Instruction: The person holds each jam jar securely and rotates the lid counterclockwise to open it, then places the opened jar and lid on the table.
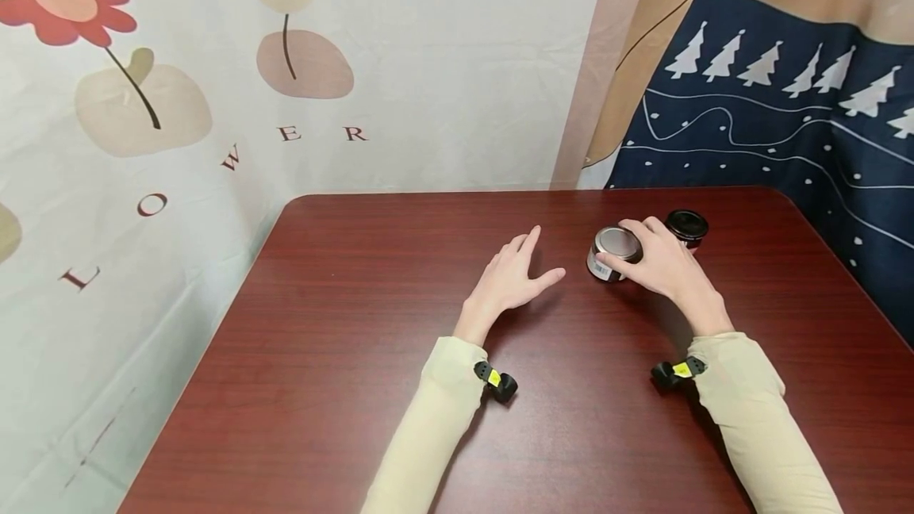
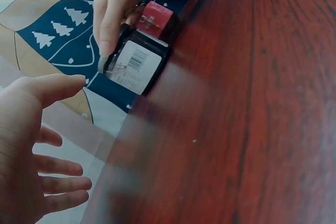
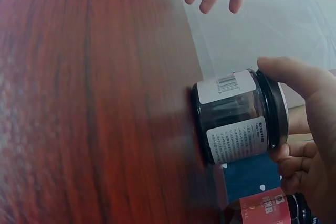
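Note:
A dark glass jar (image 1: 604, 266) with a silver-topped lid and white printed labels stands upright on the table. My right hand (image 1: 662, 258) grips it by the lid, thumb on one side and fingers on the other, as the right wrist view shows of the jar (image 3: 231, 116). Just behind that hand stands a second jar (image 1: 687, 225) with a black lid; its red label shows in the left wrist view on this jar (image 2: 155, 20). Left of the gripped jar, my left hand (image 1: 508, 278) hovers over the table with fingers spread, touching nothing.
The brown wooden table (image 1: 343, 355) has its far edge against a white cloth (image 1: 457, 86) printed with flowers and letters. A navy cloth (image 1: 757, 117) with white trees hangs at the right. Both wrists carry small black cameras, such as the left camera (image 1: 503, 387).

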{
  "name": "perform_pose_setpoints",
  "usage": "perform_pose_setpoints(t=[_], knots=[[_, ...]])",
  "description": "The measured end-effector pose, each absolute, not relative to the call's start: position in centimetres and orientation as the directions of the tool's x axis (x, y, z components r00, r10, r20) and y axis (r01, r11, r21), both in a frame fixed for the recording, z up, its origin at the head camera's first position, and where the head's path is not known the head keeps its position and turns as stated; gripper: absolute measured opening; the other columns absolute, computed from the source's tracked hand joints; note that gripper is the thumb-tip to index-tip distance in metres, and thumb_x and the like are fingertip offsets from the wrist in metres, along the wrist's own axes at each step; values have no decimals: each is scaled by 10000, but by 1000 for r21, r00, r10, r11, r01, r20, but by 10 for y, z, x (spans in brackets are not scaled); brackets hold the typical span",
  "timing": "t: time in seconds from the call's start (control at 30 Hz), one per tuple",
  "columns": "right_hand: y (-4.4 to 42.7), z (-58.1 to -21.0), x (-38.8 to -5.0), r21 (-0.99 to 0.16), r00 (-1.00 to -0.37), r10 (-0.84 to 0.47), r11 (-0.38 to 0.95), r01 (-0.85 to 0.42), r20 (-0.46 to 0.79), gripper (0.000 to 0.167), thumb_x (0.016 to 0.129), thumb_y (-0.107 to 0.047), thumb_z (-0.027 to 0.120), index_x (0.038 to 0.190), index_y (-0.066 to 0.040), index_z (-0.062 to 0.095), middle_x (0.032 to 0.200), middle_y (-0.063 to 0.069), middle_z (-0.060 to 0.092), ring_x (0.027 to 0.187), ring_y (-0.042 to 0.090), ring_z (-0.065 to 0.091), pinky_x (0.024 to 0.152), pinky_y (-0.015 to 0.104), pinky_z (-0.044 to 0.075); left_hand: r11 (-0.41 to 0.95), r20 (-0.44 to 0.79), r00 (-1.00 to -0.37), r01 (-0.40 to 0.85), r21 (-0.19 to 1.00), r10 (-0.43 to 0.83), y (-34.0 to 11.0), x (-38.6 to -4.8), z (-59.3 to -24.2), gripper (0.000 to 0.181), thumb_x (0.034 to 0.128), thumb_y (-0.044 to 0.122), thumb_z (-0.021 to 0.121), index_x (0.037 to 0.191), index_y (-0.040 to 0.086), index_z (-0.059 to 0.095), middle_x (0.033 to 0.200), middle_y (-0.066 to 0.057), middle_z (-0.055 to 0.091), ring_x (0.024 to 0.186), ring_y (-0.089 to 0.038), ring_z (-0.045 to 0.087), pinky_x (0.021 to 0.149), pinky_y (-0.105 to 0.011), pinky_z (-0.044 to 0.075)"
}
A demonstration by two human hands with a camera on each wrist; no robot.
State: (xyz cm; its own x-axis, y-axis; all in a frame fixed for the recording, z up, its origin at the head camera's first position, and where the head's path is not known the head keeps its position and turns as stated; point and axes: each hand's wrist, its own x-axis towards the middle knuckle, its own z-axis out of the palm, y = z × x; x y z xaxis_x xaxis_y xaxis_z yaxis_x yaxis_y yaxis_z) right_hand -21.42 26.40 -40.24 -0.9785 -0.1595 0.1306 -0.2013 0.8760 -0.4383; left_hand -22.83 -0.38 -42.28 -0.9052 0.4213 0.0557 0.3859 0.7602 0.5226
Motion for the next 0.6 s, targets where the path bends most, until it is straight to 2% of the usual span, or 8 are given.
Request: perform_pose_setpoints(t=[0.6], knots=[[265, -406, -216, -422, -954, -228, 859, -291, 193, 732, 874, -520, 734, 1342, 12, 552, 1142, 203, 534, 1008, 355, 567, 867, 583, 505, 714, 39, -903, 365, 598, 429, 14, -228, -430, 862, 955, 516, 632, 1610, 119, 236, 1567, -144, 379, 1439, -286, 367, 1145, -402, 347]])
